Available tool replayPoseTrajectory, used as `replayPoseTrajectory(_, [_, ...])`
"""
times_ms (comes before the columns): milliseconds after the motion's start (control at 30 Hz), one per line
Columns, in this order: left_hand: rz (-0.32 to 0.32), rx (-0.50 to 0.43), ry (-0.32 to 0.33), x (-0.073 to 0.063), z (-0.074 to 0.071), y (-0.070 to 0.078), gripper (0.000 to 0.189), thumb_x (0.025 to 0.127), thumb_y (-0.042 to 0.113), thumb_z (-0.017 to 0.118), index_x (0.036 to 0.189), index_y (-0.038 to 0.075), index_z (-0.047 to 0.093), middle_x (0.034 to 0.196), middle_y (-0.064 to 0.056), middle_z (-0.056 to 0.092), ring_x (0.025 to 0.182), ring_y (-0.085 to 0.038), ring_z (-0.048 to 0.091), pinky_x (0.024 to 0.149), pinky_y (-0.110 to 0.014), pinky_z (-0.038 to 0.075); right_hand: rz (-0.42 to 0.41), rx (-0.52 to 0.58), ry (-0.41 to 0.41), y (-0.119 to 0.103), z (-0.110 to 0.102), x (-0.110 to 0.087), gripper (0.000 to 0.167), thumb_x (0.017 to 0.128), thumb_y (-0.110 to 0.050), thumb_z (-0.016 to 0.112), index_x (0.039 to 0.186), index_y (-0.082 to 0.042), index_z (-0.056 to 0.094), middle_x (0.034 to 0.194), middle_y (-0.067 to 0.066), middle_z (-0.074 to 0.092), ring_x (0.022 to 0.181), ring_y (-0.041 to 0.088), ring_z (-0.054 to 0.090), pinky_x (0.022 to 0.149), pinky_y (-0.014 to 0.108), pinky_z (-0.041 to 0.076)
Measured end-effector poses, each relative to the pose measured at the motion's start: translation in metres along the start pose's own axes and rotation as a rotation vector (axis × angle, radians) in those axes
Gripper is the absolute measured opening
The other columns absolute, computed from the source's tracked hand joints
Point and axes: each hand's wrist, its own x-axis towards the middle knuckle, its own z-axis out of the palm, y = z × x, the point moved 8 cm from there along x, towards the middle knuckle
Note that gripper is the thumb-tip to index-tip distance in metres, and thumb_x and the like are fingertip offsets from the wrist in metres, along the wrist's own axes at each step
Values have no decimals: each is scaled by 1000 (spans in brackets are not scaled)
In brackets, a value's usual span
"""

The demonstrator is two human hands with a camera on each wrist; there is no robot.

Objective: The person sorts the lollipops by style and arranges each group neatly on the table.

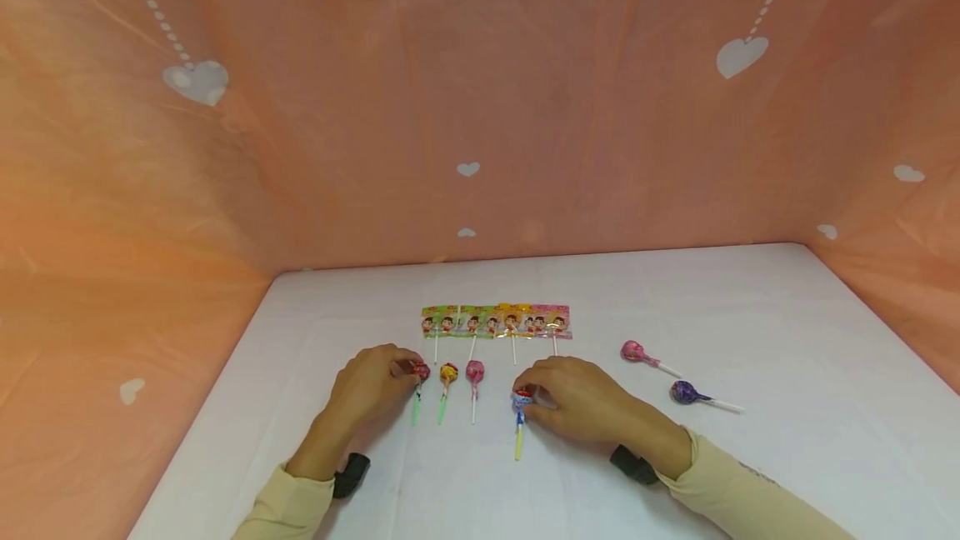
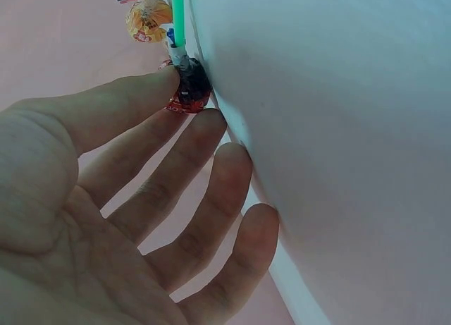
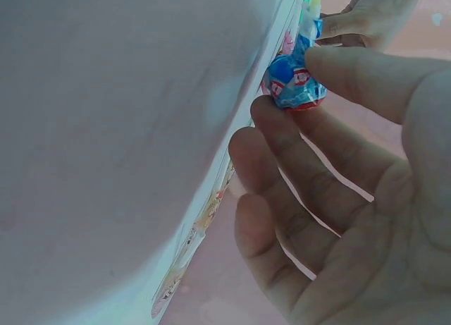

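Observation:
My left hand (image 1: pixel 375 382) pinches the head of a lollipop in a dark red wrapper (image 2: pixel 192 89) with a green stick, at the left end of a short row. Beside it lie a yellow-wrapped lollipop (image 1: pixel 448 373) and a pink-wrapped lollipop (image 1: pixel 475 371), sticks toward me. To the right, my right hand (image 1: pixel 577 397) pinches a blue-and-red wrapped lollipop (image 3: pixel 297 82) by its head between thumb and fingers, its yellow stick pointing toward me. In the right wrist view the remaining fingers extend down along the white tabletop.
Behind the row, several flat-packeted lollipops (image 1: pixel 495 321) in green, orange and pink lie side by side, white sticks forward. At the right rest another pink lollipop (image 1: pixel 633 351) and a purple lollipop (image 1: pixel 684 392). An orange cloth (image 1: pixel 525 107) with hearts surrounds the white table (image 1: pixel 787 315).

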Motion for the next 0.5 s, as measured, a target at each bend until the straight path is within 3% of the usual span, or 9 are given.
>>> replayPoseTrajectory(500, [-3, 3, -4, 0, -1, 1, 20, 84, 16, 76, 104, 16, 78, 93, -1, 73, 83, -17, 66, 64, -33, 49, 6, -13, -9, 2, -2, 0, 24, 91, -28, 70, 112, -20, 73, 103, -8, 70, 96, 9, 62, 89, 36, 52])
